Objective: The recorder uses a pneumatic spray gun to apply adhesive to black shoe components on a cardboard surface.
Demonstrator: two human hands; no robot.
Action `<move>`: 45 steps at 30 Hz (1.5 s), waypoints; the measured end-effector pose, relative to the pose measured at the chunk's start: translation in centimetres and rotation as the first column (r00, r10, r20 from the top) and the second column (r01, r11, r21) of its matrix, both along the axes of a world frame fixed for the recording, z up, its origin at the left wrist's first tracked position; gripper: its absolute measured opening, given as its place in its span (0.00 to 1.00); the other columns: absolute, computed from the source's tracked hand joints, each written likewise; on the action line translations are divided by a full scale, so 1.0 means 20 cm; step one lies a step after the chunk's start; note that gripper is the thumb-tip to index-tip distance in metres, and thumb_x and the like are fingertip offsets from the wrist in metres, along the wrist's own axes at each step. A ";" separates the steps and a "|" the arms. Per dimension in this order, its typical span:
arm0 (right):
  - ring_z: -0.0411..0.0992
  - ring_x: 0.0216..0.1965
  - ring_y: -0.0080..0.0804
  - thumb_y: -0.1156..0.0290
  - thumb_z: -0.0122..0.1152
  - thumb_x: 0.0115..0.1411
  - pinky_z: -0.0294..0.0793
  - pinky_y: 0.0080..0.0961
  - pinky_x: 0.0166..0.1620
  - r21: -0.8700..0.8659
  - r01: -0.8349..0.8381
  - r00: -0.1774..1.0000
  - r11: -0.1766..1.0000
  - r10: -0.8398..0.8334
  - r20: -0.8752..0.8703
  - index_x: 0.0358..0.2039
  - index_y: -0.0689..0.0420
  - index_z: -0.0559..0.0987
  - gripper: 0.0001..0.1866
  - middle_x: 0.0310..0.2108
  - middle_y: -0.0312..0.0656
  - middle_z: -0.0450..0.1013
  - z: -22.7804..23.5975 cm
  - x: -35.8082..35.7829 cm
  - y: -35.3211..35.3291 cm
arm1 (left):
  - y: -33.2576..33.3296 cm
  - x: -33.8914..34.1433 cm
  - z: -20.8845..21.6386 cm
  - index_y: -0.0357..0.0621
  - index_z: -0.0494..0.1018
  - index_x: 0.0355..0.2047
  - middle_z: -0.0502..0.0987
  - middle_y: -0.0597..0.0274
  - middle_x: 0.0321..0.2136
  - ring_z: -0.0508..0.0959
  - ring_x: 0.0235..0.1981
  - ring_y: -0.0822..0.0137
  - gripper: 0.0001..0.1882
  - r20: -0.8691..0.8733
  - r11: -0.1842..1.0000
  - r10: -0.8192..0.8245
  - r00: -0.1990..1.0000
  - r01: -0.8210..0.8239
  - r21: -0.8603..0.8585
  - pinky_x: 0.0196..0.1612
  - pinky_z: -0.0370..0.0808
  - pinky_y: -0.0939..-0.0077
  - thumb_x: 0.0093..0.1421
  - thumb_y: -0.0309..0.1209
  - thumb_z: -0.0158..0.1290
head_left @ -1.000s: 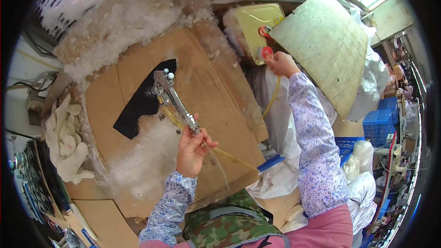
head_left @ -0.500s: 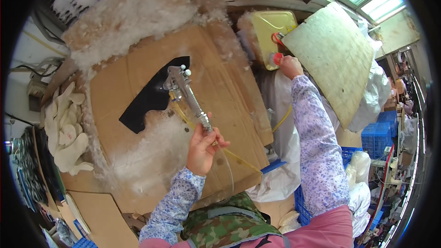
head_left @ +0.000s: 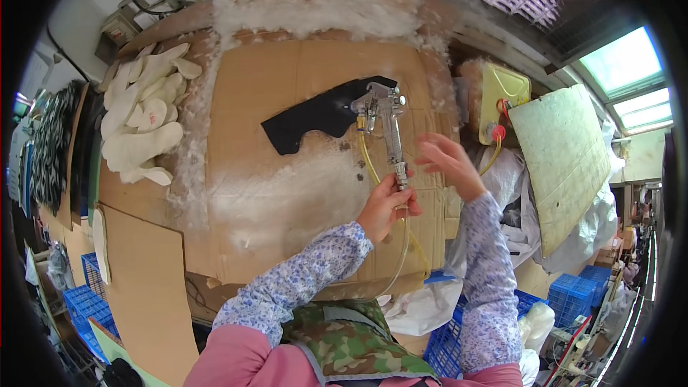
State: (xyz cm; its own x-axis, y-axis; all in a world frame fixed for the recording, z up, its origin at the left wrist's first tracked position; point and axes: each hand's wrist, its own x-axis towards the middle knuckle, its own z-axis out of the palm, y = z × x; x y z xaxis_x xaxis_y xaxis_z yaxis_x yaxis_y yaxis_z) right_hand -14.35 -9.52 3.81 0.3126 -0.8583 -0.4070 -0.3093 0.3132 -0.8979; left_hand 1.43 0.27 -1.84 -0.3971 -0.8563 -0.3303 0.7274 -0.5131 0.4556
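Note:
My left hand (head_left: 384,211) grips a metal spray gun (head_left: 394,135) by the hose fitting at the bottom of its handle. A yellow hose (head_left: 368,160) and a clear hose (head_left: 400,258) trail from the gun. Just right of the handle, my right hand (head_left: 451,165) is raised with its fingers apart and nothing in it. Beneath the gun's head, a black cut-out piece (head_left: 308,116) with a curved notch lies on the brown cardboard (head_left: 276,204). The gun's head hides part of the piece's right end.
White sole-shaped pieces (head_left: 140,125) are heaped at the left. On the right stands a yellow jug (head_left: 499,79) with a red cap (head_left: 496,131) and a hose, beside a leaning pale board (head_left: 562,158). White fluff covers the back edge. Blue crates (head_left: 571,295) stand low on the right.
My right hand has left the jug's red cap and come back beside the spray gun, its fingers opened. My left hand still holds the gun. The whole view has turned toward the right.

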 end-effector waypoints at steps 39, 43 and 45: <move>0.54 0.12 0.15 0.62 0.56 0.58 0.53 0.16 0.15 0.099 0.256 0.960 0.962 -0.241 -0.143 0.28 0.55 0.72 0.10 0.21 0.31 0.67 -0.10 0.66 -0.13 | -0.50 0.94 -0.12 0.51 0.74 0.45 0.65 0.63 0.51 0.63 0.54 0.61 0.16 0.833 0.690 0.394 -0.388 0.724 0.011 0.50 0.66 0.52 0.56 0.28 0.46; 0.54 0.11 0.17 0.63 0.56 0.57 0.55 0.17 0.14 0.103 0.266 0.959 0.958 -0.252 -0.131 0.27 0.56 0.72 0.10 0.21 0.33 0.67 -0.13 0.64 -0.14 | -0.51 0.92 -0.12 0.51 0.74 0.45 0.65 0.63 0.51 0.62 0.54 0.61 0.16 0.830 0.683 0.392 -0.396 0.730 0.026 0.50 0.66 0.51 0.56 0.28 0.46; 0.54 0.11 0.17 0.63 0.56 0.57 0.55 0.18 0.14 0.090 0.265 0.960 0.960 -0.254 -0.116 0.27 0.56 0.72 0.10 0.21 0.33 0.68 -0.13 0.64 -0.14 | -0.51 0.92 -0.12 0.51 0.74 0.44 0.65 0.63 0.51 0.62 0.54 0.61 0.16 0.826 0.682 0.400 -0.397 0.731 0.021 0.50 0.66 0.51 0.56 0.27 0.47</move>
State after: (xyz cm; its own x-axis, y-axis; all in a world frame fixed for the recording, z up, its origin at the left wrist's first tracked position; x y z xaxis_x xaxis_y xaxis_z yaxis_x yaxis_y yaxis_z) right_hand -1.56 -12.39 1.15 0.0370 -0.8557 -0.5161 -0.2936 0.4844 -0.8241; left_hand 19.81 -9.92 -4.30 -0.2847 -0.9453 -0.1594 -0.9168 0.2200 0.3333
